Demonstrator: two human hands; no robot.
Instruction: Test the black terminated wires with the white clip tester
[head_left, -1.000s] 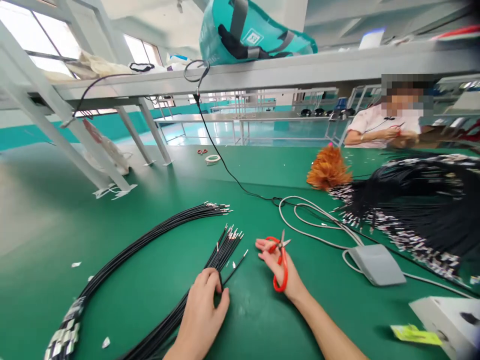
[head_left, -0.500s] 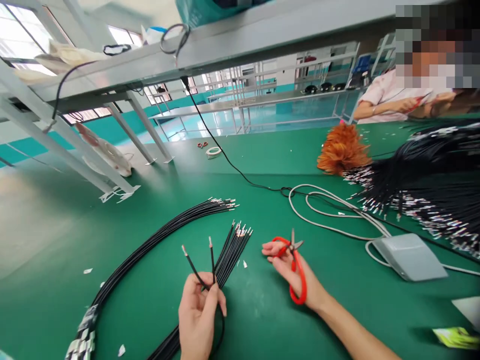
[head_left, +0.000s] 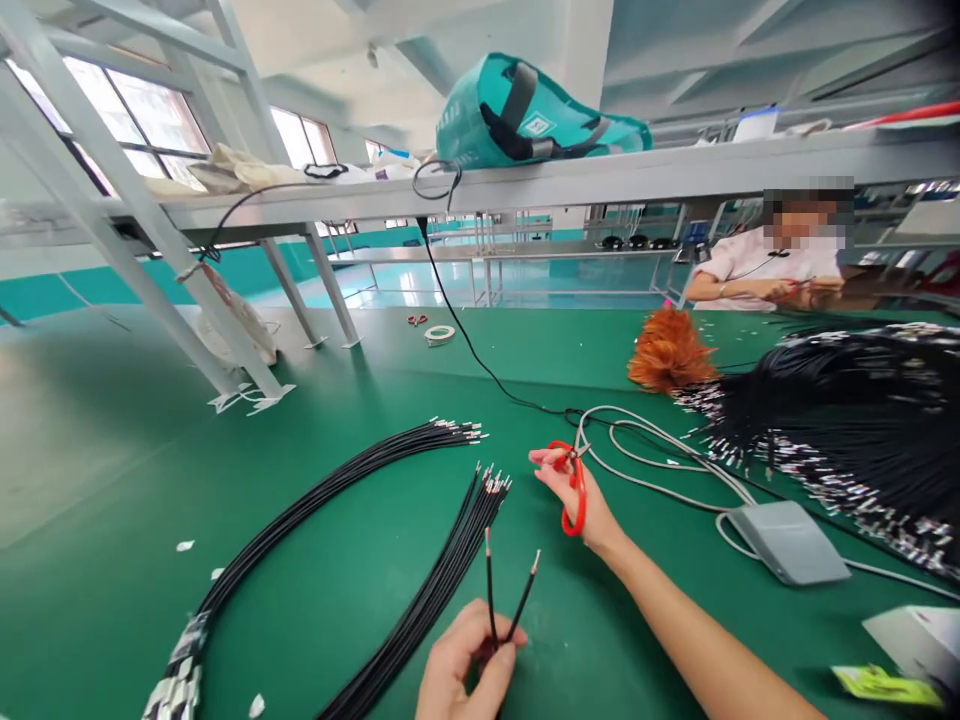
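My left hand [head_left: 472, 665], at the bottom centre, pinches two black cables [head_left: 491, 595] whose stripped ends point up and spread apart. Red-handled scissors [head_left: 576, 495] hang around the fingers of my right hand [head_left: 574, 490], with their short blades pointing up and to the right. Just left of my left hand lies a bundle of black cables [head_left: 442, 590] with bare tips. Another curved bundle [head_left: 300, 510] rests farther left, wrapped near its lower end with whitish labels or tape.
Right side: grey box [head_left: 787, 540] with looped grey cable, orange feather duster [head_left: 670, 350], large black cable pile [head_left: 847, 400], green-yellow packet [head_left: 885, 685]. A seated person [head_left: 772, 260] works behind. A shelf [head_left: 300, 205] spans the green table [head_left: 360, 380].
The view has tilted up, showing more of the shelf and teal bag. My left hand, with the two cables, has moved right and down, away from the bundle. The scissors have turned slightly.
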